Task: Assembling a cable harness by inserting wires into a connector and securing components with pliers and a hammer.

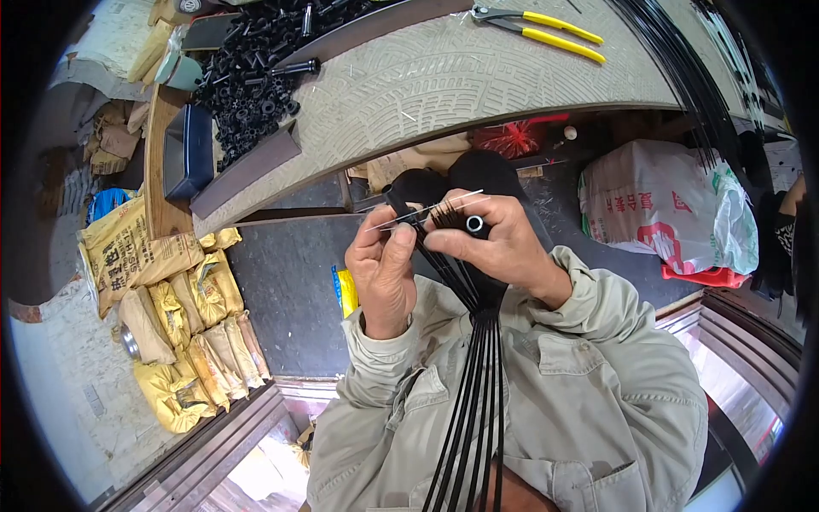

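Note:
My left hand [382, 286] is closed in a pinch, thumb against forefinger, on a small black plastic part at chest height. Between both hands runs a thin metal wire [465, 198], crossing the tips of several slim black ribs like those of an umbrella. My right hand [508, 243] is closed around these rib ends, and a short black tube [476, 225] with a pale hollow end sticks out by its fingers. The black ribs [485, 317] gather into a bundle below my hands, then hang down over my shirt front. Fingers hide where wire and ribs meet.
Ahead is a workbench [375, 111] with a heap of small black parts [247, 102], a dark blue box [189, 152] and yellow-handled pliers [546, 32]. More black ribs [682, 68] overhang its right edge. Yellow packages [183, 333] lie left; a white bag [648, 192] stands right.

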Available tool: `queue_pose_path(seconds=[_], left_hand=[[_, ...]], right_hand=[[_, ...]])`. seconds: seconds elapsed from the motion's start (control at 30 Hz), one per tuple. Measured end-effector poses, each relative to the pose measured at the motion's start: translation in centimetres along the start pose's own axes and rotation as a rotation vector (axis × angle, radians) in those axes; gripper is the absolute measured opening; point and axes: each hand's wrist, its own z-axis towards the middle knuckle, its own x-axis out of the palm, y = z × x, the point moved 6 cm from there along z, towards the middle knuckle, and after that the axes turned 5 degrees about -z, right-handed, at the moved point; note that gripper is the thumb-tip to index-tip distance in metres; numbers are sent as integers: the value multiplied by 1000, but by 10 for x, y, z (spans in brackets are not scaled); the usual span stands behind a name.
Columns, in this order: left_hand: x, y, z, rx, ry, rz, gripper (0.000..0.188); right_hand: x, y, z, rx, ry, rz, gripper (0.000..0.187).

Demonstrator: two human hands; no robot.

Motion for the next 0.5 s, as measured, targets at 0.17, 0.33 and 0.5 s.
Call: queue_pose_path(seconds=[0.17,0.33,0.5], left_hand=[[2,3,-4,29,-30,18,27],[7,8,-6,45,-44,67,26],[2,23,1,141,-92,118,26]], right_hand=[[-2,-2,1,-2,-34,-20,16],[-2,-17,5,219,85,121,16],[-11,-23,6,40,-82,6,20]])
